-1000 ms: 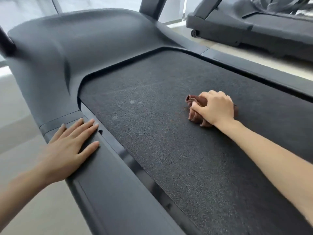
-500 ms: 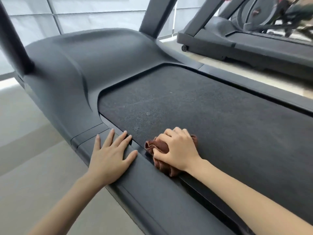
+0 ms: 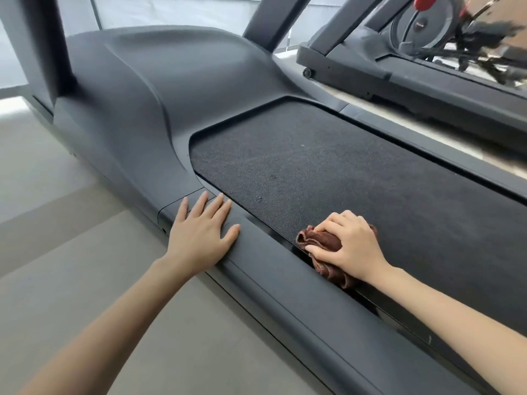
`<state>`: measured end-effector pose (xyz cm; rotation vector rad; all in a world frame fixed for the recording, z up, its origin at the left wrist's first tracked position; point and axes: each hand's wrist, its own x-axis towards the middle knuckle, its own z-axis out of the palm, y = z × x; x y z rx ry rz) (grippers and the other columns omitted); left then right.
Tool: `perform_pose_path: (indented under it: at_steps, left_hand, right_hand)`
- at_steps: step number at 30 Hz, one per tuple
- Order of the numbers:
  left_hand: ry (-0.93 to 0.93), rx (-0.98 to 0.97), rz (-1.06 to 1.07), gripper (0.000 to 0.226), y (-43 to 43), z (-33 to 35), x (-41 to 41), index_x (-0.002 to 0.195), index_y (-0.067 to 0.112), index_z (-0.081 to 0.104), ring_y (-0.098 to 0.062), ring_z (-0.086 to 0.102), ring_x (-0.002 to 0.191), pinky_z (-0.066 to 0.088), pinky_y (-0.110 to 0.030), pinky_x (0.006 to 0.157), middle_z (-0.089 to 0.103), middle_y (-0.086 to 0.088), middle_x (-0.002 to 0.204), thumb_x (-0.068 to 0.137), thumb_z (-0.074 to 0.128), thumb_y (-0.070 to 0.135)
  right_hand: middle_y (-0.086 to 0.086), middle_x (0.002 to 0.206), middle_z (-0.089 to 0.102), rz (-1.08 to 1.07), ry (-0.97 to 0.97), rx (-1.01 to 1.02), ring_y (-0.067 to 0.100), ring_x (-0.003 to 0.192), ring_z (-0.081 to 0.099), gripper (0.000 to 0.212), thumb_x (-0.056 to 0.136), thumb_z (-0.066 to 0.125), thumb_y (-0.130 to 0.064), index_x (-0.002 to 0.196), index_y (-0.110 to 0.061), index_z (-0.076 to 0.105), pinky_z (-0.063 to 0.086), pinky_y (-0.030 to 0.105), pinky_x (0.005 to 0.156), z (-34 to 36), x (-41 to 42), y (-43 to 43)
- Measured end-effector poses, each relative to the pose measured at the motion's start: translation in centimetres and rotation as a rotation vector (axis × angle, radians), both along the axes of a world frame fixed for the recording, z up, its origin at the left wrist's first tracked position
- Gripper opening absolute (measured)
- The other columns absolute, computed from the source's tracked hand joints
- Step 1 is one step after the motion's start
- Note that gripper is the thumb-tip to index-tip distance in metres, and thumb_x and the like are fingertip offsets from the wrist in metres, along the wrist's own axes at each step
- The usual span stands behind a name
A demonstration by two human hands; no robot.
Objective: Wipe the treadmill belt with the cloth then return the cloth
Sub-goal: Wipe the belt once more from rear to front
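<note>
cloth [image 3: 319,242] bunched at belt [image 3: 370,178] near edge, against rail [image 3: 271,269] | your right hand [image 3: 352,248] clamped on it | change: you drew it back from mid-belt | left hand [image 3: 199,235] flat, fingers spread, still bracing on rail | wiping likely mid-way, return pending

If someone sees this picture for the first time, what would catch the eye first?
Probably the brown cloth, bunched under the right hand at the near edge of the dark treadmill belt. Next, the left hand lying flat on the side rail.
</note>
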<state>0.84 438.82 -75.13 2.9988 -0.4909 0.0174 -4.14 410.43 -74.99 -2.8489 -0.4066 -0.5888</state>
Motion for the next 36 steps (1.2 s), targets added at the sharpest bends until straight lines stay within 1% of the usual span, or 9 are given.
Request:
perform_pose_path:
  at_steps: [6, 10, 13, 16, 19, 22, 25, 31, 36]
  left_hand:
    - [-0.011, -0.035, 0.004, 0.095, 0.0, 0.0, 0.0, 0.152, 0.028, 0.008, -0.013, -0.004, 0.146, -0.008, -0.038, 0.116, 0.005, 0.011, 0.159, 0.067, -0.015, 0.063]
    - [-0.046, -0.074, 0.068, 0.095, 0.0, -0.2, 0.7, 0.152, 0.023, 0.009, -0.011, -0.004, 0.146, -0.008, -0.034, 0.116, 0.006, 0.007, 0.159, 0.068, -0.011, 0.064]
    - [-0.075, -0.076, 0.118, 0.093, 0.1, -0.3, 1.1, 0.152, 0.022, 0.010, -0.009, -0.006, 0.145, -0.011, -0.031, 0.115, 0.005, 0.007, 0.159, 0.071, -0.009, 0.064]
    - [-0.035, -0.050, 0.124, 0.089, -0.1, 0.1, 0.6, 0.152, 0.022, 0.010, -0.007, -0.008, 0.144, -0.012, -0.030, 0.115, 0.003, 0.008, 0.159, 0.075, -0.006, 0.064]
    - [-0.008, -0.049, 0.171, 0.090, -0.6, 0.6, 1.3, 0.152, 0.021, 0.013, -0.006, -0.004, 0.144, -0.012, -0.027, 0.115, 0.007, 0.009, 0.159, 0.075, -0.004, 0.065]
    - [0.026, 0.016, 0.169, 0.095, -0.8, 0.9, 3.4, 0.152, 0.019, 0.011, -0.008, -0.002, 0.145, -0.010, -0.027, 0.115, 0.007, 0.006, 0.159, 0.071, -0.007, 0.066]
    - [0.039, 0.012, 0.142, 0.095, 0.4, 0.9, 5.4, 0.151, 0.019, 0.015, -0.008, -0.002, 0.145, -0.007, -0.026, 0.116, 0.008, 0.005, 0.159, 0.072, -0.003, 0.069]
    - [-0.080, -0.078, 0.152, 0.088, 2.1, -0.1, 6.5, 0.152, 0.020, 0.014, -0.004, -0.007, 0.144, -0.009, -0.030, 0.117, 0.006, 0.008, 0.158, 0.079, 0.013, 0.069]
    - [-0.124, -0.046, 0.078, 0.089, 4.9, 0.2, 11.0, 0.151, 0.016, 0.015, -0.004, -0.004, 0.144, -0.009, -0.029, 0.117, 0.010, 0.003, 0.159, 0.080, 0.015, 0.069]
  right_hand:
    - [-0.011, 0.071, 0.057, 0.037, -0.050, 0.016, 0.016, 0.071, 0.049, 0.035, 0.071, 0.055, -0.057, 0.068, -0.023, 0.060, 0.040, 0.032, 0.064, -0.1, 2.0, 1.4]
    - [-0.007, 0.066, 0.054, 0.046, -0.065, 0.032, 0.020, 0.070, 0.051, 0.032, 0.070, 0.053, -0.054, 0.065, -0.023, 0.054, 0.037, 0.032, 0.064, -0.3, 7.8, 5.4]
    - [-0.004, 0.068, 0.058, 0.041, -0.092, 0.058, 0.024, 0.072, 0.054, 0.033, 0.071, 0.052, -0.053, 0.067, -0.021, 0.058, 0.034, 0.032, 0.066, -0.7, 14.3, 9.2]
    - [0.001, 0.078, 0.062, 0.040, -0.055, 0.053, 0.028, 0.081, 0.055, 0.033, 0.074, 0.058, -0.050, 0.076, -0.017, 0.064, 0.036, 0.037, 0.071, -0.6, 20.1, 11.6]
    - [0.004, 0.085, 0.064, 0.058, -0.028, 0.046, 0.030, 0.088, 0.055, 0.033, 0.078, 0.061, -0.049, 0.083, -0.017, 0.066, 0.035, 0.039, 0.074, -0.4, 22.4, 12.3]
    - [0.004, 0.082, 0.064, 0.138, -0.027, 0.055, 0.032, 0.085, 0.055, 0.035, 0.078, 0.057, -0.050, 0.082, -0.017, 0.066, 0.035, 0.038, 0.071, -0.4, 21.4, 11.3]
    - [-0.001, 0.072, 0.061, 0.180, -0.104, 0.091, 0.028, 0.074, 0.055, 0.036, 0.075, 0.050, -0.053, 0.073, -0.019, 0.064, 0.037, 0.036, 0.066, -0.5, 17.9, 9.0]
    - [-0.006, 0.074, 0.057, 0.296, -0.118, 0.098, 0.023, 0.075, 0.052, 0.028, 0.075, 0.057, -0.050, 0.071, -0.023, 0.063, 0.039, 0.037, 0.068, -0.7, 9.9, 4.5]
    - [-0.008, 0.074, 0.057, 0.306, -0.125, 0.083, 0.022, 0.073, 0.053, 0.027, 0.074, 0.060, -0.050, 0.072, -0.023, 0.064, 0.039, 0.038, 0.067, -0.7, 10.3, 4.9]
